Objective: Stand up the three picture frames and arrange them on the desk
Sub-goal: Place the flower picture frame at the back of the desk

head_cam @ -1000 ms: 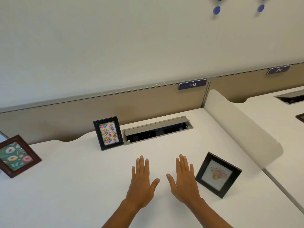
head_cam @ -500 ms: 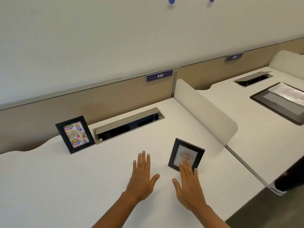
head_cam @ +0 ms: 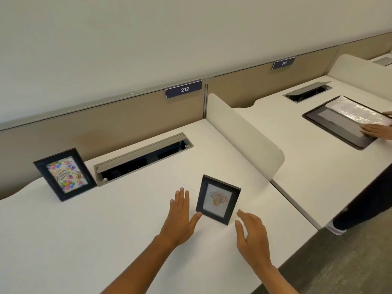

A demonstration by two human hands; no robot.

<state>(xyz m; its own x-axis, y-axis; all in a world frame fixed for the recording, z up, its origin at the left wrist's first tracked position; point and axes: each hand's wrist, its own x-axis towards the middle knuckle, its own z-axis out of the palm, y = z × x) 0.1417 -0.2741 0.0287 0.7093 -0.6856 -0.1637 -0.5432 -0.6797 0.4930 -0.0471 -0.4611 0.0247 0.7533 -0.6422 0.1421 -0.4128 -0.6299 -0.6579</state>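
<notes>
Small black picture frame (head_cam: pixel 218 199) upright near desk (head_cam: pixel 127 230) front edge, left hand (head_cam: pixel 179 219) flat, thumb at its lower corner, right hand (head_cam: pixel 252 234) relaxed beside it, birthday frame (head_cam: pixel 64 174) standing at rear.

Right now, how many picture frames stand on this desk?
2. The balloon-print frame stands at the back left beside the cable tray; the small black frame stands between the hands. A third may be out of view.
</notes>
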